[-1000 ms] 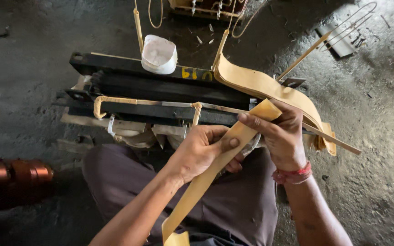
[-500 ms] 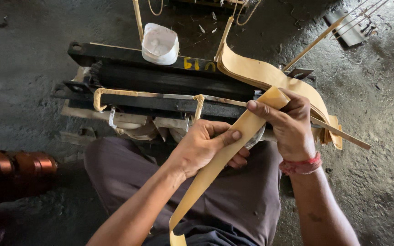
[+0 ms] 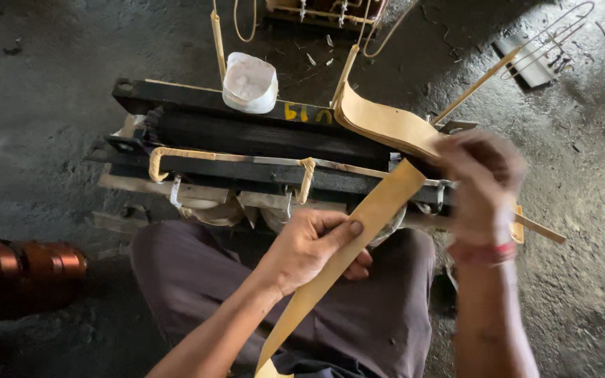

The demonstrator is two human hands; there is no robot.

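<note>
Place: on a dark workshop floor [image 3: 57, 91], a person sits with a black iron frame [image 3: 260, 133] just ahead of the knees.
Strip: a long tan paper strip [image 3: 348, 241] runs slantwise from the lap up to the frame's near bar, its upper end touching the bar beside the right hand.
Left hand: the left hand [image 3: 313, 245] grips the strip at mid-length, thumb laid flat along it.
Right hand: the right hand [image 3: 481, 178] is blurred at the frame's right end; whether it grasps anything cannot be told.
Done: tan wrapping [image 3: 176, 155] already covers the bar's left corner and a band near its middle; a curved tan sheet [image 3: 386, 126] stands at the right.
Left: most of the bar shows bare black, and much of the strip hangs loose, so the work looks well short of finished.
Nearby: a white cup [image 3: 250, 82] sits on the frame; copper coils [image 3: 22, 269] lie at far left.
</note>
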